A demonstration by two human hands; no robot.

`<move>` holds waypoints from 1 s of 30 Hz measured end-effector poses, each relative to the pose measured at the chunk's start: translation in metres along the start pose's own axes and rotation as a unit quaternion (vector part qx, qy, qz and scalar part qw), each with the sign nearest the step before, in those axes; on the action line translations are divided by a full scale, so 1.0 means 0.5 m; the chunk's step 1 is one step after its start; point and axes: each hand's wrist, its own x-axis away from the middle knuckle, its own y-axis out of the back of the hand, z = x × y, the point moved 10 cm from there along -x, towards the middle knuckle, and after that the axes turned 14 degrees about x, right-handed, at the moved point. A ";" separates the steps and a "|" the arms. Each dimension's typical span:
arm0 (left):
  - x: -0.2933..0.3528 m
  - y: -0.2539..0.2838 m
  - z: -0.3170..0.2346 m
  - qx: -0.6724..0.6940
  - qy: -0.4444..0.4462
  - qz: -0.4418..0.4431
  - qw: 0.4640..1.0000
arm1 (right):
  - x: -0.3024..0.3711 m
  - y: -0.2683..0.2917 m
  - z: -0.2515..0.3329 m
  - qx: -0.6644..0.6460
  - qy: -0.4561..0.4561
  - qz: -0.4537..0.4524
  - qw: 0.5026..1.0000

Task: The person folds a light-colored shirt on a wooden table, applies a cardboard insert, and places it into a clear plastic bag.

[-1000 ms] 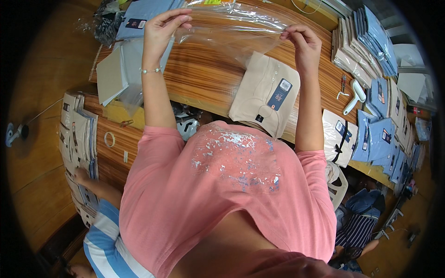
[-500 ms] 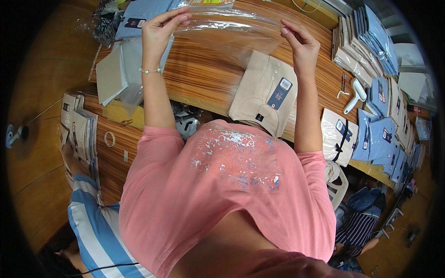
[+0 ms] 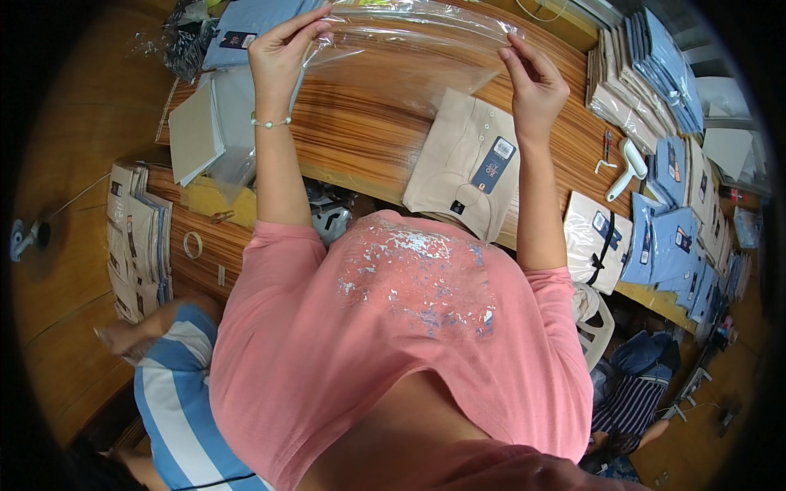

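Above the far half of the bench (image 3: pixel 360 123), our left hand (image 3: pixel 282 53) pinches one end of a clear plastic film (image 3: pixel 422 37) between thumb and fingers, and our right hand (image 3: pixel 539 90) grips the other end with thumb and forefinger. We have the film spread between the two, its lower part hanging loosely over the wood grain. Just below it lies a folded beige garment (image 3: pixel 438 159) bearing a navy tag (image 3: pixel 494 163), its right edge hidden behind our right forearm.

Right of that arm we see a white roller (image 3: pixel 629 170) and, near it, a small red-handled tool (image 3: pixel 607 146); closer to us lies a beige pack with a black band (image 3: pixel 577 241). Packed blue and beige garments are stacked beyond. Left of our left forearm rest grey card sheets (image 3: pixel 195 127). Farther left, a tape ring (image 3: pixel 193 245) lies near a stack of beige packs (image 3: pixel 131 233), with a co-worker's blue-and-white striped sleeve (image 3: pixel 176 393) below.
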 end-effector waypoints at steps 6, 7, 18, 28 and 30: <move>-0.001 -0.005 -0.011 -0.011 -0.010 -0.024 1.000 | -0.002 -0.001 0.000 0.005 -0.003 -0.002 1.000; -0.001 -0.003 -0.010 -0.015 -0.001 -0.028 0.999 | -0.003 -0.002 0.001 0.004 -0.002 0.000 1.000; -0.014 -0.052 -0.082 -0.253 -0.110 0.001 0.961 | -0.029 -0.004 -0.018 0.094 0.054 0.011 0.994; -0.019 -0.044 0.017 -0.039 0.111 0.047 0.992 | -0.019 -0.043 -0.079 -0.118 -0.118 0.176 0.970; -0.027 -0.045 0.009 -0.114 0.089 0.043 0.989 | -0.007 -0.068 -0.110 -0.045 -0.107 0.251 0.961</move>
